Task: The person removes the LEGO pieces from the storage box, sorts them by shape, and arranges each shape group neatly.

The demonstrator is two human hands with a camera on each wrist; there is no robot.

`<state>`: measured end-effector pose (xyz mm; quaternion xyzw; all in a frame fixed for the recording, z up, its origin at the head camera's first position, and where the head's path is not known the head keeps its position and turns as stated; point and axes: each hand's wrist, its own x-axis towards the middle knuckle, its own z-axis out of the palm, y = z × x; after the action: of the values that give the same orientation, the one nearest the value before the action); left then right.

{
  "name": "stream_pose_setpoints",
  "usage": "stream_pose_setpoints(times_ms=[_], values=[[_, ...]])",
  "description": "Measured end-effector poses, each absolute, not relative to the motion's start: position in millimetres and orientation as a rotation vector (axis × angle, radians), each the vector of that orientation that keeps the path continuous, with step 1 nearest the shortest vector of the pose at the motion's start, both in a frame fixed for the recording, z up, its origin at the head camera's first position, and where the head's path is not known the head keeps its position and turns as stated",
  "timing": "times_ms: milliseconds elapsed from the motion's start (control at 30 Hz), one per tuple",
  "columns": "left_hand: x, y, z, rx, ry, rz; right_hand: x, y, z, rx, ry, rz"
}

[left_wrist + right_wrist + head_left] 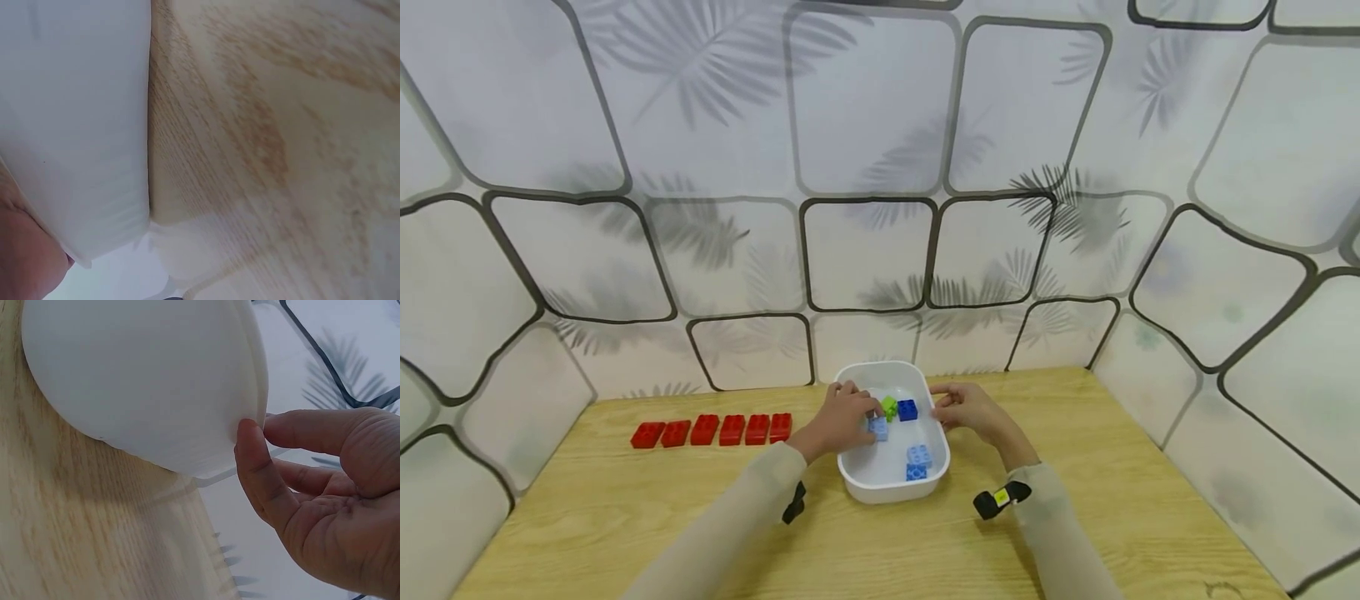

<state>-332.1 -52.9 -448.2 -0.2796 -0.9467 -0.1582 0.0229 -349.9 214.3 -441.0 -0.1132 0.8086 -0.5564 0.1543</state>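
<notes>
A white plastic bin (891, 495) stands on the table with toy building bricks inside. My left hand (842, 417) reaches over its left wall, its curled fingers gripping a light blue brick (878, 428). Beside that lie a lime green piece (889, 408) and a dark blue brick (907, 410). Nearer the bin's front are another light blue brick (919, 455) and a mid-blue one (916, 472). My right hand (337, 494) pinches the bin's right rim between thumb and finger. In the left wrist view, the bin's wall (81, 125) hides the left fingertips.
Several red bricks (732, 430) form a row on the wooden table (625, 517), left of the bin. A patterned cloth wall (872, 258) rises behind the table and along both sides. Black straps with cameras (1000, 498) are on both wrists.
</notes>
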Motion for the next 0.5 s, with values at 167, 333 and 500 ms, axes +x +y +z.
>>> stream_pose_setpoints(times_ms=[167, 333, 500], values=[[-330, -57, -450, -0.869, -2.887, -0.597, -348, 212, -441, -0.324, 2.322, -1.585], [-329, -59, -450, -0.855, -2.798, -0.683, -348, 211, -442, -0.338, 2.346, -1.557], [-331, -66, -438, -0.847, -2.673, -0.689, -350, 213, -441, -0.35, 2.368, -1.547]])
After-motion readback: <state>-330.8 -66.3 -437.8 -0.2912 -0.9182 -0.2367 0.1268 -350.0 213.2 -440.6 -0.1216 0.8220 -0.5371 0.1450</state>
